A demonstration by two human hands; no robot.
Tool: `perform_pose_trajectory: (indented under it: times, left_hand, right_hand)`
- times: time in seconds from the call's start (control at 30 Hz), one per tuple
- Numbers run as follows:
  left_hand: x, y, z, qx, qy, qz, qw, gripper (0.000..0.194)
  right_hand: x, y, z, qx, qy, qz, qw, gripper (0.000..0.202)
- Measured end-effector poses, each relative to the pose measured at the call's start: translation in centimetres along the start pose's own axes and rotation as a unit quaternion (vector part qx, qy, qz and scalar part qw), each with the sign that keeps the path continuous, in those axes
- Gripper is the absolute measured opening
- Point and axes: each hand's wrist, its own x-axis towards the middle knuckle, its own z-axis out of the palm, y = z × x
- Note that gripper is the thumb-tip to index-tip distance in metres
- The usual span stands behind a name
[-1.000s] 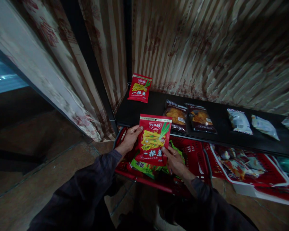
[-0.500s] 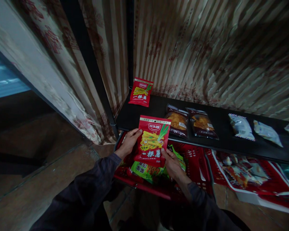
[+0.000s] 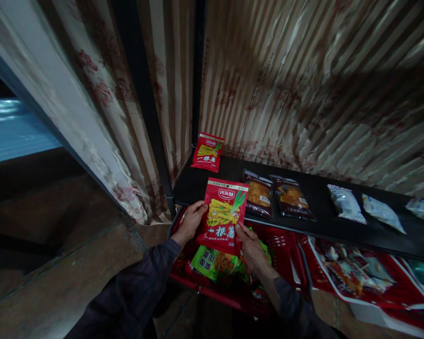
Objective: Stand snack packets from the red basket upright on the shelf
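The left hand (image 3: 191, 220) pinches the left edge of a red bag (image 3: 223, 214), and the right hand (image 3: 251, 247) pinches its right edge, lower down. The bag is up over a red basket (image 3: 286, 249), with a green bag (image 3: 212, 262) in it. On the black shelf (image 3: 321, 207), a matching red bag (image 3: 208, 153) sits in the back left corner, near two brown bags (image 3: 257, 193).

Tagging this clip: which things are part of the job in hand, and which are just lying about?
Likely in use:
red snack bag, held by left hand and right hand
near basket, below the hands
green bag inside it

Likely lying about:
smaller-looking red bag, on the shelf
two brown bags, shelf
pale bags, shelf
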Motion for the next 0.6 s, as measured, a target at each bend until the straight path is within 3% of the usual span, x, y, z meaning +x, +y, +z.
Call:
perform_pose_trajectory:
  times: [0.27,0.6]
  left_hand:
    - [0.9,0.9,-0.2,0.018,0.013,0.017,1.0,0.042]
    - [1.0,2.9,-0.1,0.031,0.028,0.031,0.999,0.031]
  right_hand:
    - [0.8,-1.8,2.2,0.006,-0.022,-0.001,1.0,0.041]
    - [2.7,-2.8,3.8,-0.004,-0.045,-0.015,0.999,0.043]
